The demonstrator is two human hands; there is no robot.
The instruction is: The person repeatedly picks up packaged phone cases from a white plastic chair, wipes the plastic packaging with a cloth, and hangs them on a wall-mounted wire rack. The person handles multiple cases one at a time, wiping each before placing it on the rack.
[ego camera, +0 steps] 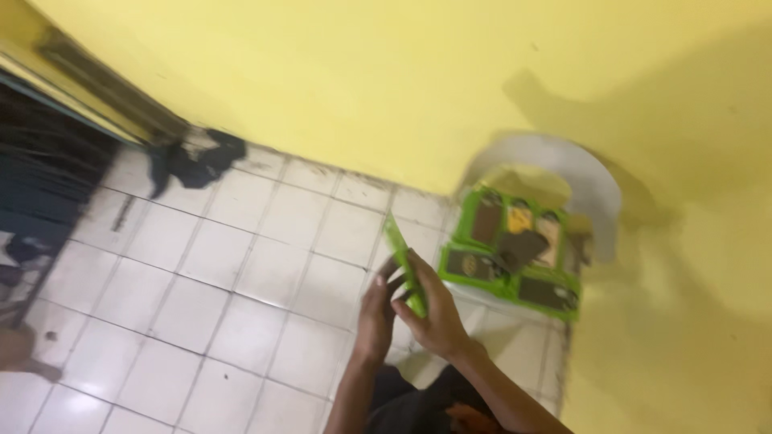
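Observation:
Both my hands hold one thin green flat piece (pixel 400 245), seen edge-on and tilted up toward the wall. My left hand (pixel 376 315) grips its lower end from the left. My right hand (pixel 438 309) clasps it from the right, fingers wrapped across it. To the right, on the seat of a white plastic chair (pixel 591 181), lies a stack of green packs (pixel 515 253) with dark brown and yellow patches. The picture is blurred by motion.
White floor tiles (pixel 241 273) stretch to a yellow wall (pixel 386 88) behind and at the right. A dark rag (pixel 197 161) lies at the wall's foot. A dark doorway (pixel 40 177) opens at the left. A foot (pixel 20 354) shows at the left edge.

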